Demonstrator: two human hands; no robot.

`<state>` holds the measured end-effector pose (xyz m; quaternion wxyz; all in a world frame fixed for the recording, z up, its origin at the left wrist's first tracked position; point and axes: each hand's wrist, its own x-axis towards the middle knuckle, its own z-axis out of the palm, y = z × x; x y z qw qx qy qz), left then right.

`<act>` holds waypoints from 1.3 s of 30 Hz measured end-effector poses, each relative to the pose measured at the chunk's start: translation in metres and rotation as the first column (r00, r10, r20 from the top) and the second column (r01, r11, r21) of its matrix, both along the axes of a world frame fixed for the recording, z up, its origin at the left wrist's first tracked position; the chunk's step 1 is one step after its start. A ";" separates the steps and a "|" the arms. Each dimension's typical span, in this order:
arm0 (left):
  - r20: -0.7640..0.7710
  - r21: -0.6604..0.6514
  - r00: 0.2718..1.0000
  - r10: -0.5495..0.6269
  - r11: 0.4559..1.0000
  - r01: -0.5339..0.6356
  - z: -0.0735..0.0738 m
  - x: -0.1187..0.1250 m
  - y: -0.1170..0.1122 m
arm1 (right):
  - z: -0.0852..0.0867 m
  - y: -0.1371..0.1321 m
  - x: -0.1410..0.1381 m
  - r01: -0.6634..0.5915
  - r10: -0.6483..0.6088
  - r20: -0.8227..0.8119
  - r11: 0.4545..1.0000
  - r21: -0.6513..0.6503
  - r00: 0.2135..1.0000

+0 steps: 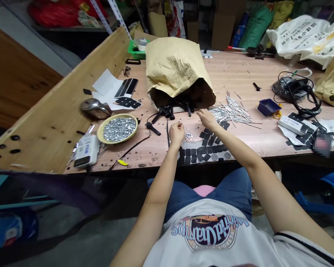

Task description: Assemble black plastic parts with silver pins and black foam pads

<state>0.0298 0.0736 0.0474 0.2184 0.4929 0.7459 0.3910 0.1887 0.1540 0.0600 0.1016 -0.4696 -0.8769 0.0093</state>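
Note:
My left hand [177, 133] is closed in a pinch just above the tabletop, and whatever its fingers hold is too small to make out. Beside it lies a loose scatter of tiny shiny metal pieces [188, 135]. My right hand [207, 118] reaches leftward with its fingers stretched out, between the mouth of a brown paper bag [175, 66] and a pile of thin metal rods [232, 112]. Black plastic handle-like parts [188, 107] spill from the bag's mouth, near the right fingertips. Below both hands, black pads [194, 155] stand in rows on a pale sheet.
At left is a yellow bowl [100, 134] of small metal pieces, near a white box-shaped device [87, 151] and a rounded metallic object [95, 108]. A wooden board [58, 100] edges the table's left side. At right are a small blue tray [268, 106] and black headgear with cables [306, 98].

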 end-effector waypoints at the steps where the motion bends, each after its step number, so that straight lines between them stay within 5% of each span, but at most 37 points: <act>1: -0.005 0.008 1.000 0.018 1.000 -0.017 0.000 -0.006 -0.002 | 0.003 0.008 -0.012 -0.044 0.043 0.056 0.999 0.015 0.998; 6: -0.063 0.005 0.977 0.202 0.979 -0.202 -0.006 -0.054 -0.013 | 0.006 0.032 -0.054 -0.112 0.104 0.153 0.992 0.050 0.983; 11: -0.121 -0.097 0.910 0.396 0.908 -0.408 -0.009 -0.088 0.006 | -0.001 0.060 -0.072 0.350 -0.351 -0.046 0.936 -0.032 0.935; 13: -0.104 -0.154 0.905 0.412 0.893 -0.424 -0.010 -0.092 0.020 | -0.003 0.070 -0.073 0.421 -0.431 -0.042 0.895 -0.146 0.901; 17: -0.071 -0.207 0.917 0.392 0.893 -0.398 -0.014 -0.090 0.032 | -0.009 0.073 -0.066 0.358 -0.358 0.047 0.901 -0.246 0.933; 21: -0.120 -0.077 0.952 0.283 0.953 -0.293 -0.014 -0.080 0.036 | -0.016 0.055 -0.055 0.275 -0.262 0.092 0.939 -0.208 0.961; 25: -0.159 -0.024 0.962 0.221 0.973 -0.228 -0.002 -0.070 0.058 | -0.016 0.036 -0.047 0.274 -0.261 0.087 0.941 -0.198 0.961; 30: -0.255 -0.062 0.915 0.312 0.939 -0.337 0.016 -0.071 0.085 | -0.006 0.020 -0.035 0.228 -0.208 0.114 0.953 -0.201 0.971; 34: -0.297 -0.010 0.928 0.226 0.971 -0.240 0.017 -0.070 0.101 | -0.002 0.009 -0.030 0.139 -0.105 0.185 0.974 -0.179 0.977; 39: -0.170 -0.216 0.982 0.084 0.969 -0.121 0.008 -0.062 0.126 | 0.000 -0.005 -0.031 0.118 -0.058 0.271 0.970 -0.213 0.961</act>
